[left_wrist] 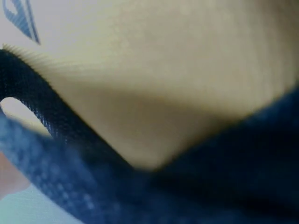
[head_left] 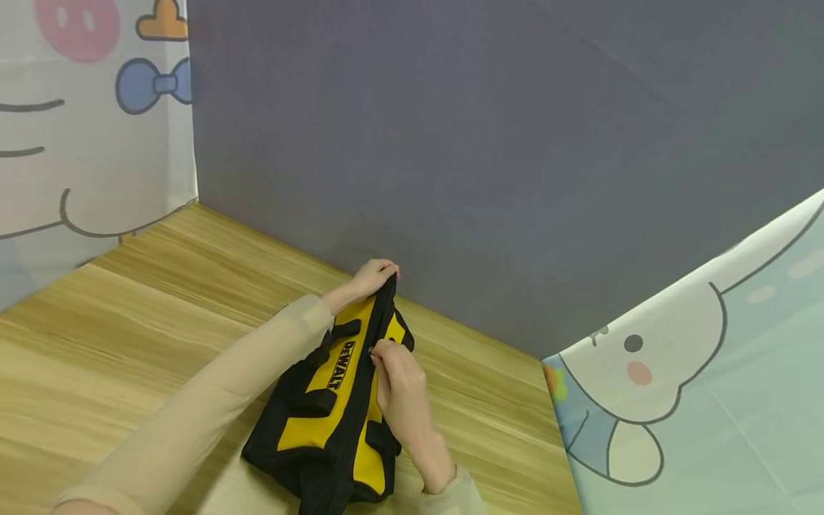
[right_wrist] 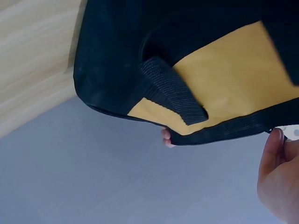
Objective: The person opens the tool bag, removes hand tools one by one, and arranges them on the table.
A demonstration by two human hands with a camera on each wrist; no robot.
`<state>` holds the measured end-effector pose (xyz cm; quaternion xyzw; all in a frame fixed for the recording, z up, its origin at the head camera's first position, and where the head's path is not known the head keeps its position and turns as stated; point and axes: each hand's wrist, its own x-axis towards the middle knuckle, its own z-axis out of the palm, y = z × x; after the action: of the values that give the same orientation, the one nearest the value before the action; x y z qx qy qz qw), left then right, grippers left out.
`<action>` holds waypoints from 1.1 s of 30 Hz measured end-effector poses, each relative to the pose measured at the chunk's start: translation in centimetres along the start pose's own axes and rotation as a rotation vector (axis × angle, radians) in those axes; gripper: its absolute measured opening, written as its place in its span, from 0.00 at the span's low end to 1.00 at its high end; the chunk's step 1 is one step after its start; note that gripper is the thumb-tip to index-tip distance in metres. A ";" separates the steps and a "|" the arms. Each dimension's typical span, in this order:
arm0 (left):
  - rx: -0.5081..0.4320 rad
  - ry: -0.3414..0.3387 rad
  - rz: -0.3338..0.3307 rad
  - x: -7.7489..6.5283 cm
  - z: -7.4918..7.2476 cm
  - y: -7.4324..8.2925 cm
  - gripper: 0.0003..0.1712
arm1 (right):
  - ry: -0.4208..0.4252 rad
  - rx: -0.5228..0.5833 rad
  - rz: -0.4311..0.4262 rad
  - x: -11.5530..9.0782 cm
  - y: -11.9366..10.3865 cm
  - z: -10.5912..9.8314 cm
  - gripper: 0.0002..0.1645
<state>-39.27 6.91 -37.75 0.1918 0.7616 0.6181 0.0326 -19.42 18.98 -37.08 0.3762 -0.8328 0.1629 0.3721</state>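
Bag of black and yellow fabric (head_left: 302,433) marked DEWALT, on a wood-grained surface (head_left: 161,286) beside a grey wall (head_left: 418,143), left hand (head_left: 373,277) gripping its far upper end, right hand (head_left: 403,390) apart, pinching the small zip pull (head_left: 371,350) on top.

One bag (head_left: 341,400) — two hands (head_left: 376,277) (head_left: 405,393), two sleeves (head_left: 212,397) (head_left: 455,493) — one wooden surface (head_left: 129,343), one printed blue bow (head_left: 165,84)

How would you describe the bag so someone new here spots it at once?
Find the gray wall, then drop to the wood-grain surface at its foot. There sits a fabric bag, the left hand gripping its far end and the right hand pinching it midway along. Its black and yellow panels and DEWALT lettering set it apart from the wood around it.
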 end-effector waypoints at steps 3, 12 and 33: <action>-0.001 0.002 -0.007 0.0 0.0 0.0 0.19 | 0.012 0.022 -0.017 -0.5 -0.7 -0.4 0.04; 0.010 0.022 -0.009 0.0 0.0 0.0 0.19 | 0.049 0.077 -0.047 -1.6 -2.5 -1.7 0.04; 0.006 0.014 -0.030 0.4 0.3 0.6 0.20 | 0.086 0.138 -0.107 -3.3 -6.3 -4.3 0.08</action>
<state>-39.37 7.40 -37.19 0.1760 0.7664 0.6167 0.0363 -11.12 18.87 -36.71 0.4375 -0.7815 0.2157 0.3889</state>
